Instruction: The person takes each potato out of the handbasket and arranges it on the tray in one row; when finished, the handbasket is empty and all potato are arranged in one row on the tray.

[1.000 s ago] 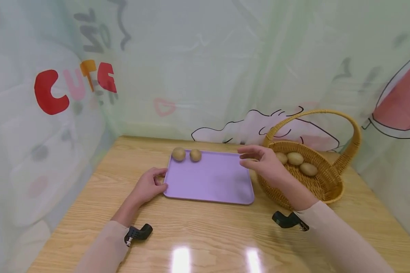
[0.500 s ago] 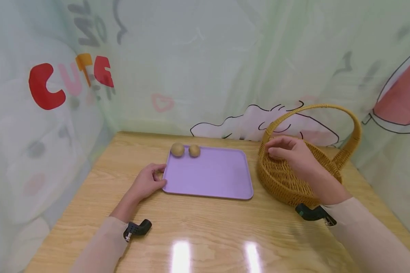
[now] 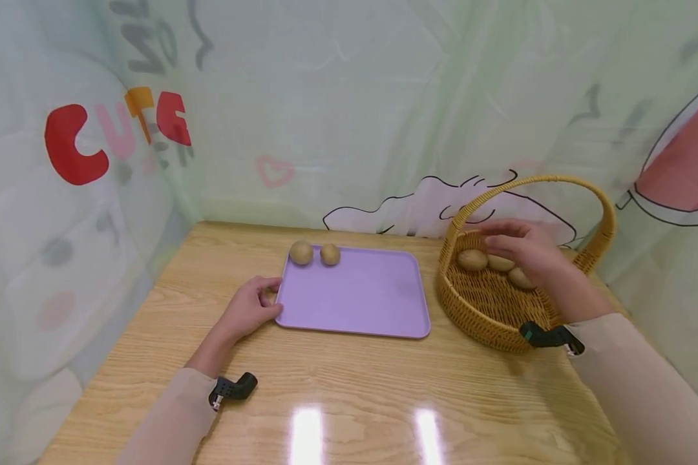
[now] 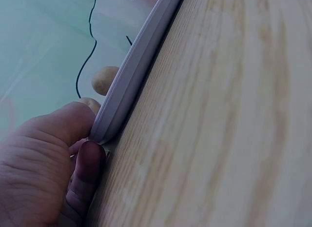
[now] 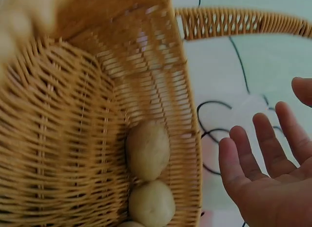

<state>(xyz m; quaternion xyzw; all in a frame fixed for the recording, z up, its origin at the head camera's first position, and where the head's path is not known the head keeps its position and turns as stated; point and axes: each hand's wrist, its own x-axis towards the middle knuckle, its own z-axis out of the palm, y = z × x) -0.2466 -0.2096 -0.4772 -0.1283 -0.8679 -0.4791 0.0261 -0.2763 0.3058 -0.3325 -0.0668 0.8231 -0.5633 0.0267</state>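
Observation:
My left hand (image 3: 250,309) lies at the left edge of a purple tray (image 3: 355,294), thumb and fingers curled at its rim. In the left wrist view, the thumb rests on the tray's rim with a finger low beside it. Two potatoes sit in the tray's far left corner, a larger potato (image 3: 301,253) and a smaller potato (image 3: 329,254). My right hand (image 3: 526,252) is over the wicker basket (image 3: 483,326), fingers spread with nothing in them. Under it lie a potato (image 3: 472,259) at the left and a potato (image 3: 521,278) partly covered by the hand.
The basket's tall arched handle (image 3: 549,179) rises over the right hand. Behind the wooden table (image 3: 355,387) hangs a printed curtain (image 3: 326,116), which also closes off both sides. Wrist cameras stick out from both forearms.
My right hand has moved from above the tray's right edge to over the basket, then further right across it. The left hand stays at the tray's rim.

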